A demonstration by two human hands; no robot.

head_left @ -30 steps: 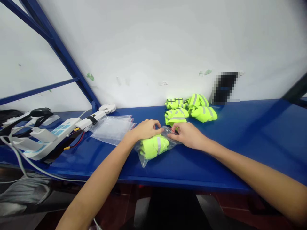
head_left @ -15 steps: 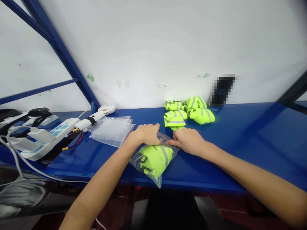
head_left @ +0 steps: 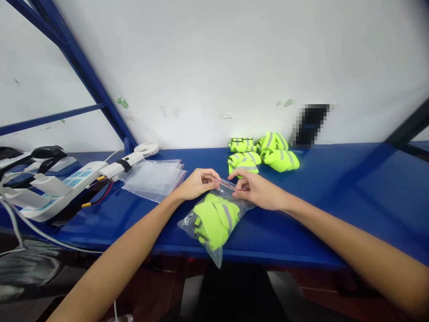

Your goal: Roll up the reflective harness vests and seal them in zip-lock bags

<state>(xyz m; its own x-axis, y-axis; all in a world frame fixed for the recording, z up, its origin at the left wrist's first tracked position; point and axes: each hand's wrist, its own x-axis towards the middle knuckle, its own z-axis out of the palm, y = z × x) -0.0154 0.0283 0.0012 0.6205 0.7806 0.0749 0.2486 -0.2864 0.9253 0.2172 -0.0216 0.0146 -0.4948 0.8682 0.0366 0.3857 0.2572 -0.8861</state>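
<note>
A clear zip-lock bag (head_left: 217, 258) lies at the front edge of the blue table, its red-striped mouth facing the wall. Inside it is a folded yellow-green reflective vest (head_left: 214, 221) with grey bands. My left hand (head_left: 200, 183) pinches the left end of the bag's mouth between thumb and fingers. At the other end of the same strip, my right hand (head_left: 256, 188) grips the edge with thumb and forefinger. The bag's lower corner hangs past the table edge. Whether the zip is closed cannot be made out.
Folded reflective vests (head_left: 279, 160) lie against the wall. Flat zip-lock bags (head_left: 152, 179) are stacked left of my left hand. Further left are a white handheld fan (head_left: 146, 149), a power strip (head_left: 63, 192) and cables. A dark pixelated object (head_left: 311, 125) leans at the back right.
My hands have shifted from pressing on the bag to pinching both ends of its mouth, which now stands raised and stretched between them. The vest stays inside.
</note>
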